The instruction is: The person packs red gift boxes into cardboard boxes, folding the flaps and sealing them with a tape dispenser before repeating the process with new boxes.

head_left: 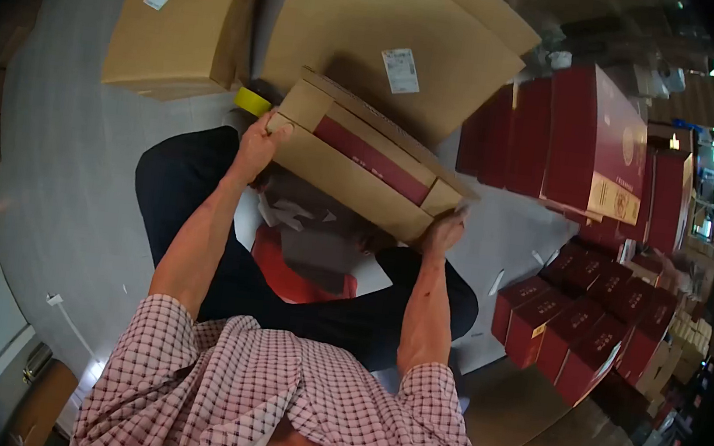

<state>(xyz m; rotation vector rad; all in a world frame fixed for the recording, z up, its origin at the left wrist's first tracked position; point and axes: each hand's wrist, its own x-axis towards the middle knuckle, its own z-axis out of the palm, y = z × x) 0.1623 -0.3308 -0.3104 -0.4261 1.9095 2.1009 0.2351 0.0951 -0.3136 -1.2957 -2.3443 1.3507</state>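
Note:
Between my two hands is a brown cardboard box (337, 166), tilted, with a gap between its flaps. Through that gap shows a dark red box (373, 161) with small pale print. My left hand (257, 146) grips the cardboard box at its left end, thumb on top. At the right end, my right hand (446, 231) has its fingers closed around the lower corner. The undersides of both hands are hidden. A yellow tape roll (253, 103) sits just beyond my left hand.
Large cardboard cartons (414, 27) with white labels stand ahead, another carton (178, 18) to their left. Stacked dark red boxes (595, 144) and several smaller red boxes (579, 319) fill the right side. A red seat (295, 264) lies below, between my legs.

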